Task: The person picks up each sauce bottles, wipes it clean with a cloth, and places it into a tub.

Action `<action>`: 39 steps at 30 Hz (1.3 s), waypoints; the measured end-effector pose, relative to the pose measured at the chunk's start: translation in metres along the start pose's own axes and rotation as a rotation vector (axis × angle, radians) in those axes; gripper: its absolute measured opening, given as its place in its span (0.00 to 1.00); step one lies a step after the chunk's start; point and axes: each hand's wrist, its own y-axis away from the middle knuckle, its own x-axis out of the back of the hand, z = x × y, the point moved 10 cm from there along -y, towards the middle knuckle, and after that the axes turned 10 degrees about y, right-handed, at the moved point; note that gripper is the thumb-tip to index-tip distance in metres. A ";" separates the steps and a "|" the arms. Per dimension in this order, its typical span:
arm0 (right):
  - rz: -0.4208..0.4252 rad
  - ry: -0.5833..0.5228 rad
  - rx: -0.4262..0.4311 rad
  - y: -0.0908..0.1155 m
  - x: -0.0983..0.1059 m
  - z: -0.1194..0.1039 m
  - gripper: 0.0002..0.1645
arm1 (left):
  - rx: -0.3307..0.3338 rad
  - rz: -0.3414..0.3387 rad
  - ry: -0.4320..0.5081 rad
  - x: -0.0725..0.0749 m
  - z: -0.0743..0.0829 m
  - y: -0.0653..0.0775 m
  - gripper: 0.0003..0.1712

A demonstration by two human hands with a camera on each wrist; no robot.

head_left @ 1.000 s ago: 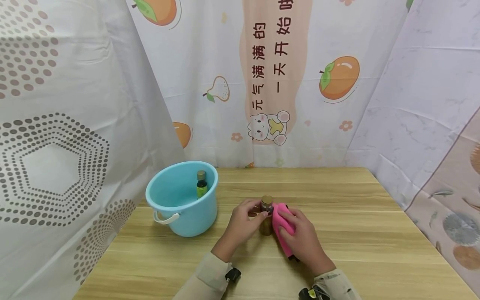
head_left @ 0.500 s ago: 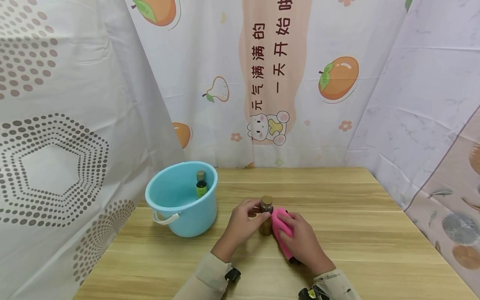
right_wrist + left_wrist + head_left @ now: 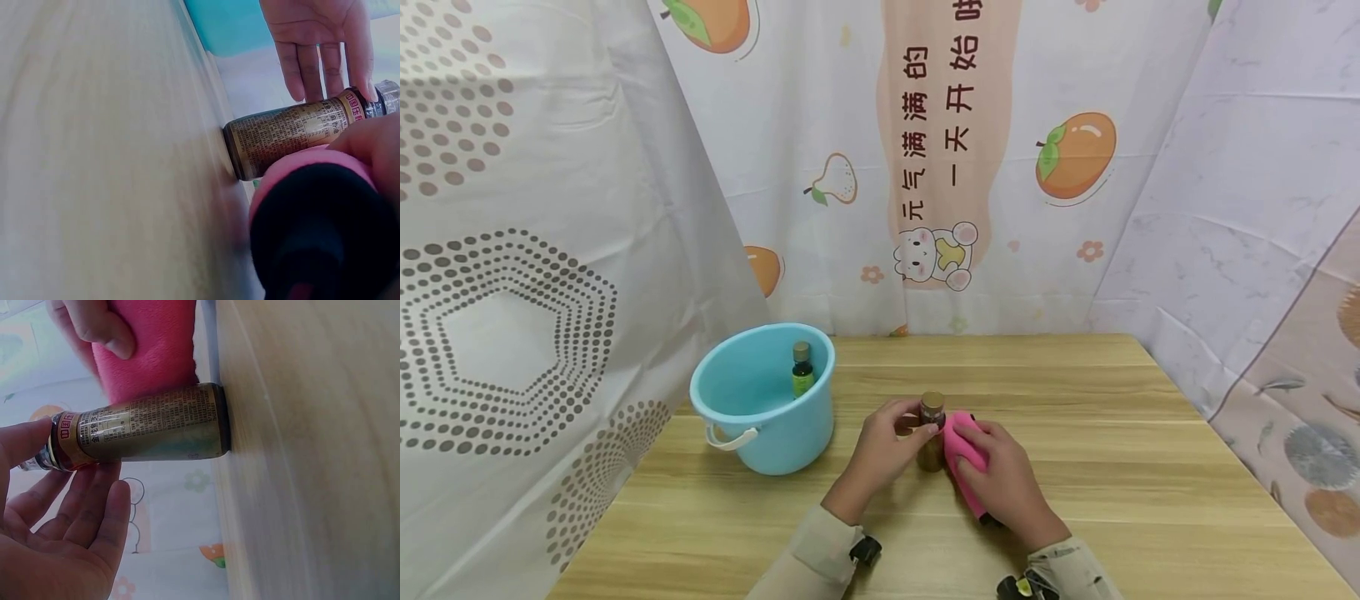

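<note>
Fruit-printed curtain (image 3: 1052, 275) behind a wood-grain table (image 3: 1135, 467): two hands, two bottles, one bucket

One light-blue bucket (image 3: 786, 446) with a white handle (image 3: 731, 437) sits on the left part of the table. Of the two bottles, the green-labelled bottle (image 3: 802, 379) stands inside the bucket, near its right wall; the brown bottle (image 3: 932, 454) stands upright on the table, between the hands. The left hand (image 3: 883, 446) grips the brown bottle at its neck, between thumb and fingers. The right hand (image 3: 1000, 479) grasps the single pink plush item (image 3: 957, 454) against the bottle's side. Two black wrist devices (image 3: 867, 550) show, one at each sleeve.

Only the head view takes in the bucket's inside and the top of the brown bottle's gold cap. The left wrist view adds the bottle's base meeting the tabletop, the dense print on its gold label and the fuzzy pink surface. The right wrist view alone brings a large, blurred black end (image 3: 325, 231) of the plush item up close, with just a patch of blue bucket beyond.
</note>
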 end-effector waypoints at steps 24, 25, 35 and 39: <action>0.329 -0.134 0.198 0.005 0.037 -0.021 0.31 | 0.075 -0.011 0.083 0.001 -0.005 0.002 0.18; 0.327 -0.142 0.197 0.005 0.037 -0.021 0.31 | 0.074 -0.011 0.078 0.001 -0.005 0.002 0.18; 0.287 -0.134 0.191 0.004 0.030 -0.018 0.30 | 0.056 -0.007 0.049 0.000 -0.005 0.001 0.17; 0.244 -0.119 0.158 0.003 0.026 -0.016 0.29 | 0.041 -0.001 0.052 0.001 -0.005 0.000 0.16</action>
